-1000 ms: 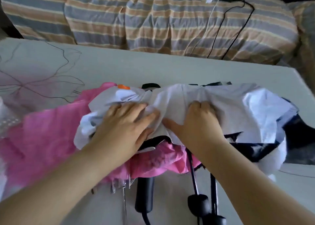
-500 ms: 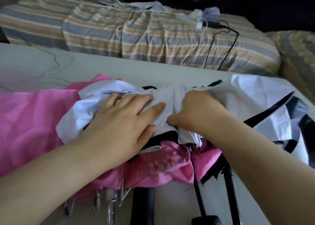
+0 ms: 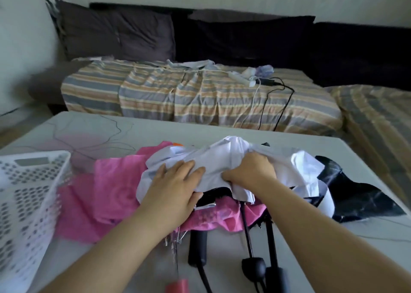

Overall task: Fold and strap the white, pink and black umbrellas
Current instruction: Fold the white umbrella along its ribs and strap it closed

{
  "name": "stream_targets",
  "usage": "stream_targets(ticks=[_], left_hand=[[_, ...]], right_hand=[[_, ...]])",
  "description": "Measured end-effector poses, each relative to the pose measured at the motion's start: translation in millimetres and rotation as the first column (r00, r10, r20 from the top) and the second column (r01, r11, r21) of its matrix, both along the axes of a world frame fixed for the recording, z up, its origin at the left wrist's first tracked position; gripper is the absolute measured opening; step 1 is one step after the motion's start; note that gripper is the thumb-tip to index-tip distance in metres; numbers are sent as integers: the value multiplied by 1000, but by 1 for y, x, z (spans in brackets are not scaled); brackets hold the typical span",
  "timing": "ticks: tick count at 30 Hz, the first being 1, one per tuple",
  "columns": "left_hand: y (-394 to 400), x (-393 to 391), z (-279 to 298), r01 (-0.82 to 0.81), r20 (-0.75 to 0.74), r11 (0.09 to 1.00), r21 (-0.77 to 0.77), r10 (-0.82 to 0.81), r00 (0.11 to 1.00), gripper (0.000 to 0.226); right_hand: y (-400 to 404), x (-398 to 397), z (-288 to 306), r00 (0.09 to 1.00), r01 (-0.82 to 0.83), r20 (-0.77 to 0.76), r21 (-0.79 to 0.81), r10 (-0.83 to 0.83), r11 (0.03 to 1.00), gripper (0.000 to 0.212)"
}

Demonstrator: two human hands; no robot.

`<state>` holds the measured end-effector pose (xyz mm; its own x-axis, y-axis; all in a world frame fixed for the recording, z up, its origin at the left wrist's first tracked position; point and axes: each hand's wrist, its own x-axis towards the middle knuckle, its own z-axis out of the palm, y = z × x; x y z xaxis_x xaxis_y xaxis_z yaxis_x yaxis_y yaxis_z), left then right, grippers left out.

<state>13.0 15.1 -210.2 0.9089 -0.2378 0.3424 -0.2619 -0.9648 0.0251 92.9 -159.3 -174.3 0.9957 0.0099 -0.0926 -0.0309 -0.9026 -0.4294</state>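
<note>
White umbrella point(image 3: 224, 159) fabric bunched under both hands, left hand point(image 3: 175, 186) flat, right hand point(image 3: 251, 172) gripping.

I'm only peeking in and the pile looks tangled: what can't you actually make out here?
Head view only:
- Strap of the white umbrella: not visible; the left hand and right hand cover its folds.
- Pink umbrella: middle buried under white fabric.
- Black umbrella: ribs hidden beneath the canopies.
- Black handles: which umbrella each belongs to is unclear.
- White basket: cut off by the left edge.
</note>
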Motion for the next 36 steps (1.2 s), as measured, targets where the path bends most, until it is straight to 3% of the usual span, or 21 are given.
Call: stream_targets(ticks=[3, 7, 11, 13, 15, 18, 20, 26, 29, 32, 34, 36], left_hand=[[-15, -27, 19, -36, 33, 965, -259, 46, 998, 64], [-45, -59, 46, -74, -23, 742, -666, 79, 997, 80], [-67, -82, 65, 18, 13, 498, -867, -13, 1000, 56], [-76, -94, 67, -37, -73, 324, -945, -98, 993, 45], [-78, -101, 58, -52, -110, 270, -962, -207, 972, 52], [-74, -101, 49, -50, -147, 306, -951, -306, 941, 69], [-71, -99, 47, -123, -206, 262, -957, -318, 926, 58], [-73, -88, 30, -247, -244, 8, -969, -206, 948, 12], [-73, -83, 19, -246, -224, -115, -963, -173, 959, 18], [-74, -82, 18, -237, -179, -244, -940, -238, 955, 31], [-76, -83, 20, -260, -175, -252, -932, -313, 933, 33], [-78, -82, 16, -274, -188, -198, -941, -368, 910, 21]], right_hand=[[-11, -35, 30, 992, 10, 120, 168, -30, 986, 39], [-26, -84, 60, 968, -30, 240, 408, -76, 912, 37], [-40, -125, 70, 965, -35, 218, 658, -145, 753, 32], [-45, -138, 67, 971, -52, 201, 705, -129, 708, 35], [-48, -146, 59, 977, -84, 195, 724, -87, 685, 37], [-49, -146, 48, 982, -110, 183, 734, -39, 670, 38], [-49, -144, 41, 983, -126, 185, 736, -18, 665, 37], [-46, -138, 22, 974, -209, 212, 718, 77, 664, 19], [-45, -134, 14, 977, -183, 202, 605, 73, 775, 40], [-48, -133, 16, 984, -130, 177, 623, 23, 771, 84], [-50, -133, 18, 991, -118, 127, 665, 44, 737, 100], [-50, -134, 19, 990, -139, 120, 702, 77, 699, 94]])
